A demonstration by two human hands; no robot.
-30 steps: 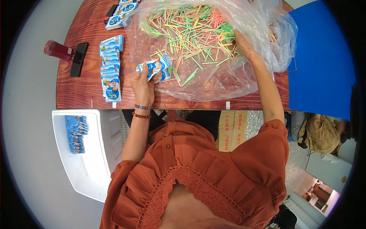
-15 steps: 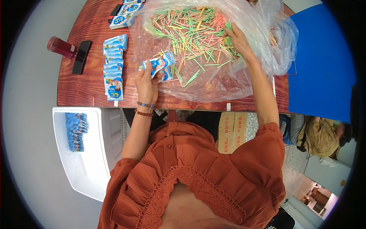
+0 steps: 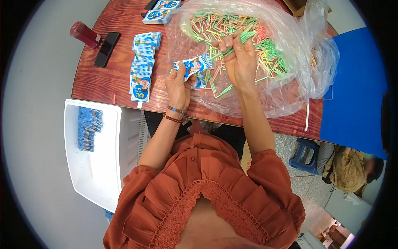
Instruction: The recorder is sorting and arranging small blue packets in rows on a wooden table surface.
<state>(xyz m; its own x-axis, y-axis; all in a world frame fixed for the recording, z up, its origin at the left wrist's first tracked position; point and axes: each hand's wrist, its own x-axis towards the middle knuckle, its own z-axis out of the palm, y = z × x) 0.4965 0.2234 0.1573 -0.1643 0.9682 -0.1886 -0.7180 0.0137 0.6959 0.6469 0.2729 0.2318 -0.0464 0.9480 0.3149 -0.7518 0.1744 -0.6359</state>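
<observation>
I see the small blue-and-white packet (image 3: 191,66) just above the middle of the frame, pinched at its lower edge between thumb and fingers of the left hand (image 3: 179,85), which also seems to hold a few more of the same packets fanned behind it. Right beside it, a little to the right, the right hand (image 3: 239,62) has its fingers pressed together around a small bundle of green sticks (image 3: 230,47), whose ends point toward the packet's open side; I cannot tell whether they touch it. Both hands hover over the clear plastic bag (image 3: 290,83), which spreads across the upper centre and right of the frame and holds a loose heap of coloured sticks (image 3: 265,50), green, pink, yellow and orange. The bag lies on a reddish wooden table (image 3: 99,89). To the left of the left hand, a row of flat packets (image 3: 143,64) overlaps in a line running up the frame, and two more packets (image 3: 159,12) lie at the top edge. Further to the upper left I make out a black phone (image 3: 107,49) and, just beside it, a red bottle (image 3: 84,35) lying on its side. At the left, below the table edge, a white bin (image 3: 103,174) holds a stack of blue packets (image 3: 88,128) along its left wall.
</observation>
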